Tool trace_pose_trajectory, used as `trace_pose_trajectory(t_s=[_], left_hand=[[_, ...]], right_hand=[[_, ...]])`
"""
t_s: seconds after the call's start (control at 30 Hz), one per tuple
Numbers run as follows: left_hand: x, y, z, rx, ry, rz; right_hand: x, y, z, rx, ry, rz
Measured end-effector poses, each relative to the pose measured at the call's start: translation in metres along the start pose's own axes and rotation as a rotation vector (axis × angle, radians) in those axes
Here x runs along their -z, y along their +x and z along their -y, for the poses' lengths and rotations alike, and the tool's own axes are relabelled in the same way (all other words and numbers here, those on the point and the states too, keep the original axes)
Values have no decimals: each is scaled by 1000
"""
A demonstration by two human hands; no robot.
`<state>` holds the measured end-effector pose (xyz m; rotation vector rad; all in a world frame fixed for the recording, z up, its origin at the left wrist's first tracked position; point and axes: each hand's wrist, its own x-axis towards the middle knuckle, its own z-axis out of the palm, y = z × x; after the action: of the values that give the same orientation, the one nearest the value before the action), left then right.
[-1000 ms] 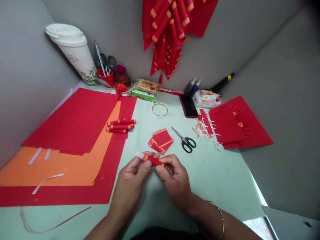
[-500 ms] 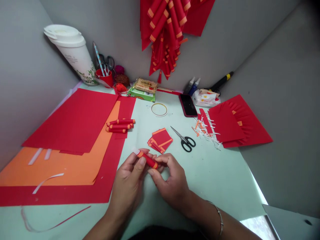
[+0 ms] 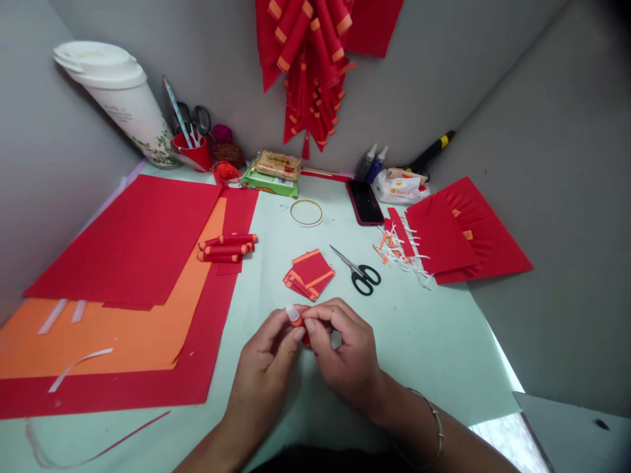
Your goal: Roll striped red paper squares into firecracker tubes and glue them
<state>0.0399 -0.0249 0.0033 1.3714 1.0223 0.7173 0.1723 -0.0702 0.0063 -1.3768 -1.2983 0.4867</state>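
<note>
The small red paper roll (image 3: 306, 341) with an orange band sits between the two hands, above the pale green tabletop (image 3: 419, 355) and near its front edge. It tilts so that a ribbed whitish tip (image 3: 292, 312) points up and away from the person, standing clear of the fingers at the far end. The left hand (image 3: 263, 374) has its thumb laid against the roll's left side, the other fingers curled behind, closed on it with hardly any gap. The right hand (image 3: 348, 351) bends in from the other side, thumb and forefinger nearly meeting at the roll just below the tip; its grip is narrow, and both hands touch the paper. Much of the roll's length is covered by the thumbs (only a sliver of red shows beneath them), and how the remaining fingertips press from behind cannot be told. Just beyond the hands lies a stack of red paper rectangles (image 3: 311, 270) edged with orange strips, with black-handled scissors (image 3: 362, 276) beside it, blades spread slightly. The hanging firecracker-style decoration (image 3: 315, 39) is cut off by the top edge, and the lettering on the white lidded tumbler (image 3: 123, 112) is too small to read.
</note>
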Motion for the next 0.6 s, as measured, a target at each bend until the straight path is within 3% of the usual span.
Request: trace_pose_trajectory(t_s=[0.23, 0.6], left_hand=[[-2, -2, 0, -105, 125, -54], [-1, -3, 4, -427, 318, -75]], right_hand=[[1, 0, 2, -73, 25, -15], [9, 9, 7, -294, 165, 23]])
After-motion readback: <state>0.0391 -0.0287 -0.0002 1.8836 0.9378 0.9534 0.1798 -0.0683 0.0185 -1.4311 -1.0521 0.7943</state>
